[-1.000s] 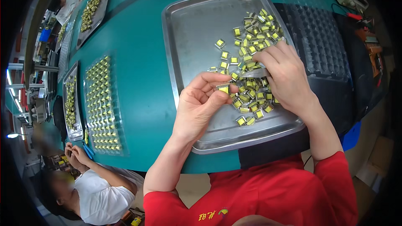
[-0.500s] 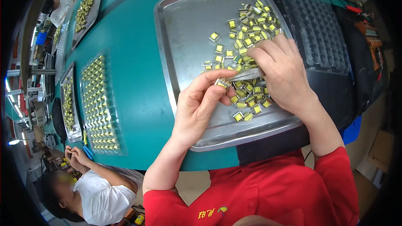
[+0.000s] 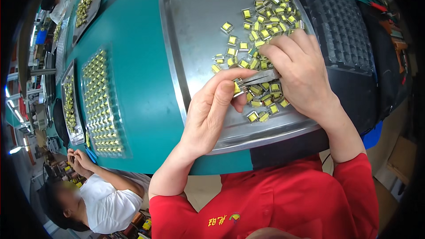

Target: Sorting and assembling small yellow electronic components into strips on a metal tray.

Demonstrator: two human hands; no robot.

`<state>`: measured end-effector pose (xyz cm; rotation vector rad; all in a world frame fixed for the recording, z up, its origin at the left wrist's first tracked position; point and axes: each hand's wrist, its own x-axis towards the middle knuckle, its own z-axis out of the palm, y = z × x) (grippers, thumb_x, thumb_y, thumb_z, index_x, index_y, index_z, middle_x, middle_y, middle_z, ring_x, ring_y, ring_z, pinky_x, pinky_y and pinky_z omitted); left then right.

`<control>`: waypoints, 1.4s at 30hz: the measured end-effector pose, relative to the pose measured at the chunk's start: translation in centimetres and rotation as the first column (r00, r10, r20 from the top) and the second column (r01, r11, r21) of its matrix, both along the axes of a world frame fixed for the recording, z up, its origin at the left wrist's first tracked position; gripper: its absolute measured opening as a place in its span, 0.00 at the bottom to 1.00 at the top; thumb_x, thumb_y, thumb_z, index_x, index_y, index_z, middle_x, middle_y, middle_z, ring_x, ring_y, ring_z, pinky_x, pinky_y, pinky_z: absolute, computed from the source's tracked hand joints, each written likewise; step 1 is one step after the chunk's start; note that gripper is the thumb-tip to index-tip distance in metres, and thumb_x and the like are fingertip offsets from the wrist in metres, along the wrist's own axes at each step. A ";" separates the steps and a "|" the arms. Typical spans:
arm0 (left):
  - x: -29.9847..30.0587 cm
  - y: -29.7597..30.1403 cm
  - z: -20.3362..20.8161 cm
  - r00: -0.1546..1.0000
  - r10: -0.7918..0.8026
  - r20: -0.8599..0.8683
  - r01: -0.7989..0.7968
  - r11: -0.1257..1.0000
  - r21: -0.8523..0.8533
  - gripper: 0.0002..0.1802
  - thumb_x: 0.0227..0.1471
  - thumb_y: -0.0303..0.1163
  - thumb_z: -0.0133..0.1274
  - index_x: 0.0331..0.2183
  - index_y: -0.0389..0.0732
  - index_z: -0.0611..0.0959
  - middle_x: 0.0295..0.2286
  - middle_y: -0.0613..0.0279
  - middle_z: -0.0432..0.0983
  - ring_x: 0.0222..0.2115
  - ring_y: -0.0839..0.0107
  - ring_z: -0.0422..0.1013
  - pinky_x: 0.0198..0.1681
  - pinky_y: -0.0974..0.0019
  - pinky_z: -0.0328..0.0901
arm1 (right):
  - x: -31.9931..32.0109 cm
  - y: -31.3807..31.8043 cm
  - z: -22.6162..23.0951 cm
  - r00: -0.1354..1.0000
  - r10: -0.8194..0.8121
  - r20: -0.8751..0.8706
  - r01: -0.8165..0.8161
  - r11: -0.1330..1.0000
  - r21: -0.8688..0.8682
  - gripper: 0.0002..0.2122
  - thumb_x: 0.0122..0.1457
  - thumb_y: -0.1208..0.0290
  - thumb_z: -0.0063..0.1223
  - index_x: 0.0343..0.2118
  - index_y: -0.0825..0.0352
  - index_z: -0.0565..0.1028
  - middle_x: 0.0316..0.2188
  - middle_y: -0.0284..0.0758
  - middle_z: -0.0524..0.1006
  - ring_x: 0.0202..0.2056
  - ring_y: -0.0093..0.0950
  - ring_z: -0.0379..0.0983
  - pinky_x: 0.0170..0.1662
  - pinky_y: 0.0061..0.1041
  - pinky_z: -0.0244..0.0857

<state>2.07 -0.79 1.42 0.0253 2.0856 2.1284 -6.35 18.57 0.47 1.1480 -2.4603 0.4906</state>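
Note:
A steel tray (image 3: 190, 26) lies on the teal table and holds several small yellow-taped components (image 3: 265, 26). My left hand (image 3: 212, 110) hovers over the tray's near edge and pinches one small yellow component (image 3: 237, 87) between thumb and forefinger. My right hand (image 3: 301, 71) grips metal tweezers (image 3: 259, 78), whose tips point left and meet the component held in my left hand. More yellow components lie under and around both hands.
A black moulded tray (image 3: 345, 26) sits to the right of the steel tray. Clear blister trays filled with yellow components (image 3: 99, 102) lie on the left of the table. Another person (image 3: 102, 194) sits at lower left, hands near the table edge. More trays stand far left.
The view has shifted slightly. My left hand has lifted a component toward the tweezers, and my right hand has brought the tweezer tips onto it.

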 end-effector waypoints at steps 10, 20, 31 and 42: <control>0.0 -0.1 0.3 0.999 -0.040 -0.012 0.039 0.998 -0.053 0.26 0.69 0.45 0.35 0.49 0.32 0.77 0.26 0.65 0.69 0.29 0.77 0.64 0.37 0.73 0.61 | -0.8 0.2 -0.2 0.993 0.047 -0.108 -0.046 0.999 0.012 0.08 0.49 0.71 0.51 0.33 0.62 0.77 0.29 0.28 0.73 0.36 0.28 0.68 0.39 0.28 0.63; -0.9 -2.1 -0.4 0.994 0.075 -0.082 -0.074 0.997 0.013 0.22 0.68 0.41 0.39 0.51 0.32 0.74 0.30 0.64 0.71 0.32 0.77 0.66 0.41 0.72 0.62 | -3.1 1.6 0.0 0.996 0.063 -0.066 -0.062 0.998 0.024 0.13 0.45 0.84 0.51 0.36 0.67 0.76 0.33 0.34 0.76 0.37 0.35 0.69 0.41 0.32 0.63; -3.5 -8.0 -1.3 0.867 0.436 -0.241 -0.486 0.846 -0.218 0.15 0.53 0.21 0.59 0.43 0.34 0.77 0.40 0.57 0.79 0.38 0.73 0.75 0.44 0.70 0.69 | -3.2 1.6 -0.3 0.999 0.008 0.047 -0.001 0.989 -0.146 0.13 0.45 0.88 0.49 0.35 0.68 0.76 0.32 0.37 0.74 0.37 0.38 0.68 0.41 0.34 0.61; -7.5 -14.4 -6.5 0.754 0.504 -0.421 -0.652 0.495 -0.575 0.13 0.54 0.27 0.61 0.43 0.38 0.82 0.36 0.65 0.78 0.36 0.79 0.73 0.40 0.74 0.67 | -3.6 2.0 -0.4 0.998 0.017 0.053 -0.007 0.984 -0.176 0.11 0.44 0.85 0.49 0.33 0.70 0.76 0.31 0.37 0.75 0.37 0.37 0.69 0.42 0.33 0.63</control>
